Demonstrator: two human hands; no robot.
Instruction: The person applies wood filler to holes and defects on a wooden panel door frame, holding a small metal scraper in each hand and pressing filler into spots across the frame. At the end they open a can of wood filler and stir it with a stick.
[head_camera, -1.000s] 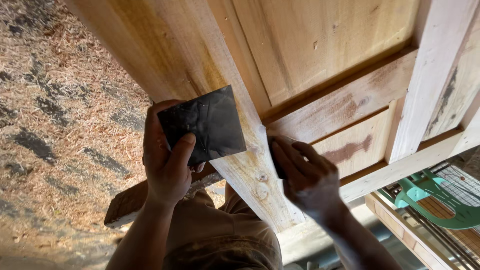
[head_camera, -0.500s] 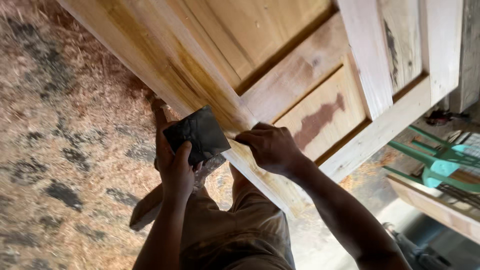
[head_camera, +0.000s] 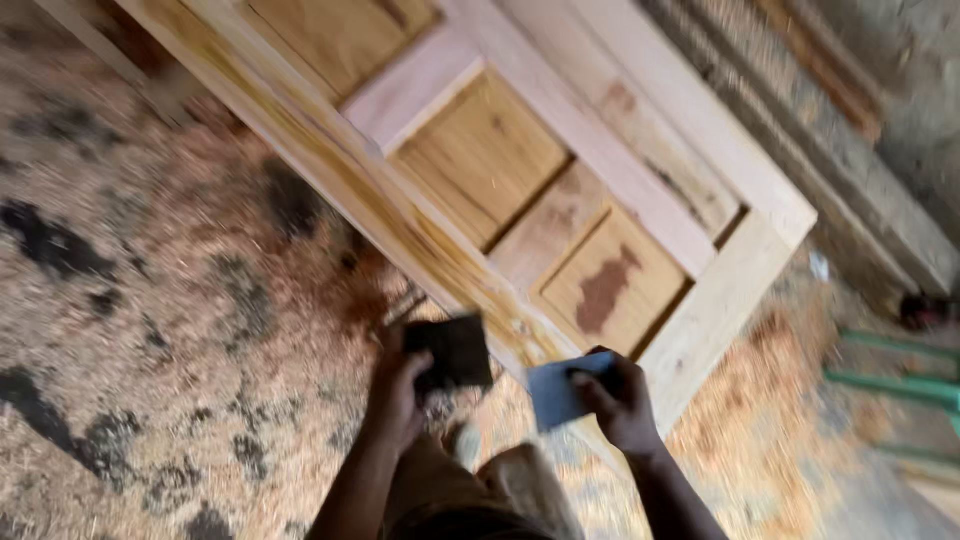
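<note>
A panelled wooden door (head_camera: 560, 200) lies flat, running from upper left to lower right, with several recessed panels. My left hand (head_camera: 395, 390) holds a dark square sheet of sandpaper (head_camera: 455, 352) beside the door's near long edge. My right hand (head_camera: 620, 400) grips a second, grey-blue sheet (head_camera: 560, 390) just off the same edge. Both hands are low in the view, away from the door's face. The picture is blurred by motion.
Sawdust and wood shavings (head_camera: 150, 330) cover the floor on the left and below the door. Long timber boards (head_camera: 860, 170) lie at the upper right. A green metal frame (head_camera: 900, 380) stands at the right edge. My trouser leg (head_camera: 470, 500) shows at the bottom.
The view has pulled back from the door. My right hand, bare on the door edge before, now holds a grey-blue sheet. The left hand keeps its dark sheet, lower in view.
</note>
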